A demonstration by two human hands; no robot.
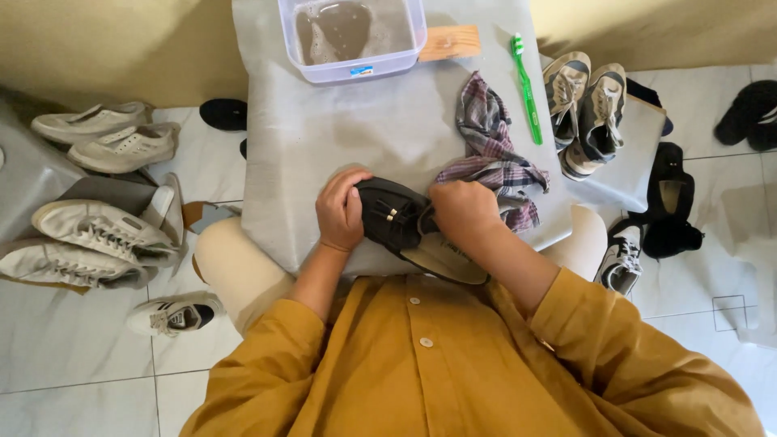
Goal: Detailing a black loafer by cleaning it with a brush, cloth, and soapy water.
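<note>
1. At the bench's near edge lies a black shoe (396, 222), on its side.
2. Left hand (341, 212): fingers curled around the shoe's toe end.
3. Right hand (463, 212): closed on a checked cloth (494, 154), pressing it against the shoe.
4. Farther back on the bench (340, 137): green toothbrush (526, 89), tub of murky water (352, 36).

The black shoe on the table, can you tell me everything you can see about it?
The black shoe looks like smooth, dark leather, a loafer with a small pale metal trim across the top. Its tan sole faces partly up, so it lies tilted on the grey table near the person's edge. The left hand grips its toe end, and the right hand presses a plaid cloth against its other end. The hands hide part of it.
</note>
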